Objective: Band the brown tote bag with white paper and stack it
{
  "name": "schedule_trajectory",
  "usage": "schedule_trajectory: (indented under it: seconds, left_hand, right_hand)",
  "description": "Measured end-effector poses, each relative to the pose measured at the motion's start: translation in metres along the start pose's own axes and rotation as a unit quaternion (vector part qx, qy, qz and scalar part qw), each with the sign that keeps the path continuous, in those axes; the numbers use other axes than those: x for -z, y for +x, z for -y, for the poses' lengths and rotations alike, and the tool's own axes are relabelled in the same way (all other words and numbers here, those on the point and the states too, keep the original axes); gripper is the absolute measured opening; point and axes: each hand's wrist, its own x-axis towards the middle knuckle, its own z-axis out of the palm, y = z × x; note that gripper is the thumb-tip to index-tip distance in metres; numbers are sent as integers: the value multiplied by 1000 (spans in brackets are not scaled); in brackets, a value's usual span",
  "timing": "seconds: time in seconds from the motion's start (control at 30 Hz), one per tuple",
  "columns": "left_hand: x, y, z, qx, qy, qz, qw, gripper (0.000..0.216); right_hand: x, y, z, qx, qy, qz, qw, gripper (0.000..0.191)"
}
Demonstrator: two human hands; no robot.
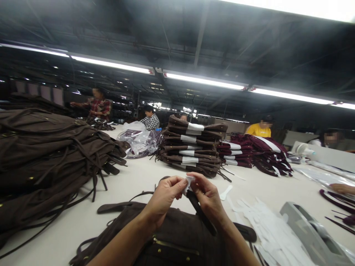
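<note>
Above a dark brown bag (177,232) with a gold zipper, both my hands meet at a small white wrapping piece (190,180). Its material is hard to tell. My left hand (165,197) pinches it from the left between thumb and fingers. From the other side my right hand (206,195) is closed on the same piece. A dark brown strap (200,212) hangs from the white piece, below my right fingers, slanting down over the bag. The bag lies flat on the pale table (141,175), with its other straps spread around it.
Brown bags (41,159) pile up at left. Behind my hands stands a stack of brown bags (191,147) with white wraps, beside maroon bags (266,153). Loose white pieces (271,221) and a grey tape dispenser (310,229) lie at right. A co-worker's hand (342,188) shows at far right.
</note>
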Motion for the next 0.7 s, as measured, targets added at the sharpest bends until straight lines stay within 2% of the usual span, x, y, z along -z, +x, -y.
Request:
schedule_trajectory:
  seconds: [0.07,0.27,0.47,0.7]
  left_hand:
    - [0,0,-1,-2,7,8,1000,36]
    - [1,1,2,-12,24,2,1000,39]
    - [-1,-1,-3,-23,67,-28,997,43]
    - [-4,-5,-8,-23,96,-41,994,40]
  right_hand:
    - [-3,0,2,-7,17,0,1000,27]
    - [-8,2,4,64,-30,-72,995,22]
    - [-13,-1,4,-18,24,-88,996,28]
    - [-17,-2,8,-63,82,-124,987,36]
